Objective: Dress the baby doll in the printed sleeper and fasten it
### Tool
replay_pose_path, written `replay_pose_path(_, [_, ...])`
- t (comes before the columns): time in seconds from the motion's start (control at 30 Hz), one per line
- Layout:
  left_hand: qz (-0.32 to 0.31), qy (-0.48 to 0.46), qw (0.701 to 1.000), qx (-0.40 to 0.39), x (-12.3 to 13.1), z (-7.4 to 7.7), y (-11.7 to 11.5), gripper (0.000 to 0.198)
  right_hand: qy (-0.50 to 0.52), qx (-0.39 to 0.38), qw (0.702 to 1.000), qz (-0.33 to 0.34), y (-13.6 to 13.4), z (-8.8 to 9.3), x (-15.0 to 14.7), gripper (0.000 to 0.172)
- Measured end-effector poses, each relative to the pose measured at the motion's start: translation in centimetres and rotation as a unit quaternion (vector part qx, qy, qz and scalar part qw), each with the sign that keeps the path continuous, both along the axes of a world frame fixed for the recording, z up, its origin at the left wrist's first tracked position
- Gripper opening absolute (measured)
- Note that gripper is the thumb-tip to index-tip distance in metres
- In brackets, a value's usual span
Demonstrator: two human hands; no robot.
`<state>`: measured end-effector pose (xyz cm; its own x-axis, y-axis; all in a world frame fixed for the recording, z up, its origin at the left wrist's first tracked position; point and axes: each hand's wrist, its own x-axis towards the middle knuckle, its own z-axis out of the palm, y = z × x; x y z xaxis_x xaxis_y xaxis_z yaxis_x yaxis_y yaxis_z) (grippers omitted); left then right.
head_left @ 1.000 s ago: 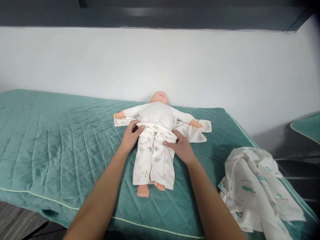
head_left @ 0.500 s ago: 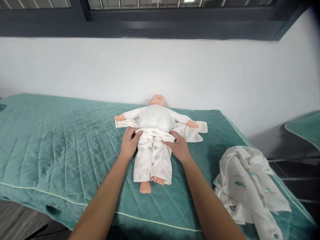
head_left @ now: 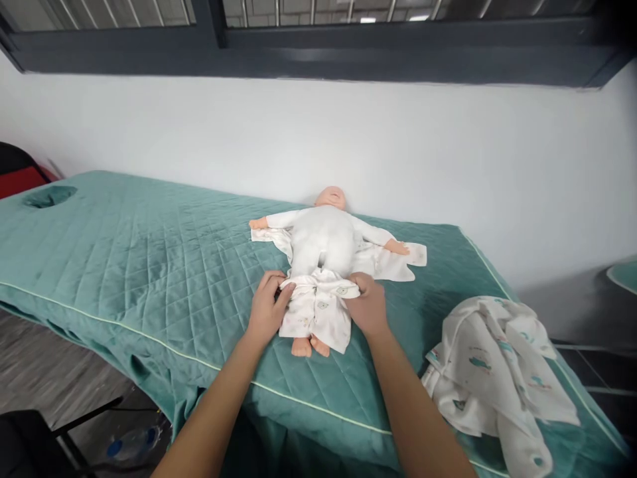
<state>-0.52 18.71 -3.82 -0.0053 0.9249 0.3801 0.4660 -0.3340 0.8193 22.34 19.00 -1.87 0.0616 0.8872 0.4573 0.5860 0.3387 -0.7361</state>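
Note:
A baby doll (head_left: pixel 323 236) with a white cloth body lies on its back, head toward the wall and arms spread. White patterned baby pants (head_left: pixel 316 312) cover its lower legs, the waistband bunched around the thighs, and both feet show below the hems. My left hand (head_left: pixel 269 302) pinches the waistband on the left side. On the right side my right hand (head_left: pixel 368 302) is closed on the same waistband. Under the doll's back and arms a white open baby shirt (head_left: pixel 385 262) is spread out.
A green quilted cover (head_left: pixel 174 265) lies over the bed. Another white printed baby garment (head_left: pixel 497 365) is heaped at the right. The white wall (head_left: pixel 298 133) runs behind. A plastic bottle (head_left: pixel 132 445) and dark chair parts (head_left: pixel 30 438) are at lower left.
Both hands have drawn the pants' waistband down from the doll's waist to its thighs, baring the white lower body. The camera view has shifted left.

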Motion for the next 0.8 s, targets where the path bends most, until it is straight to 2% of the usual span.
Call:
replay_pose_path(0.17, [0.003, 0.001, 1.000, 0.014, 0.0, -0.3, 0.2, 0.027, 0.049, -0.101, 0.993, 0.021, -3.3, -0.2, -0.8, 0.029])
replay_pose_path(0.4, [-0.006, 0.007, 1.000, 0.001, 0.2, -0.1, 0.2, 0.034, 0.059, -0.124, 0.991, -0.008, -2.5, 0.2, -1.4, 0.020])
replay_pose_path(0.67, [-0.007, 0.011, 1.000, -0.022, -0.3, -0.4, -3.2, 0.038, 0.066, -0.134, 0.989, -0.004, -2.4, 0.4, -1.4, 0.015])
replay_pose_path(0.8, [-0.062, 0.004, 0.998, -0.022, -1.2, -0.1, -4.5, 0.025, 0.064, -0.141, 0.988, 0.012, -2.9, 0.9, -1.4, 0.013])
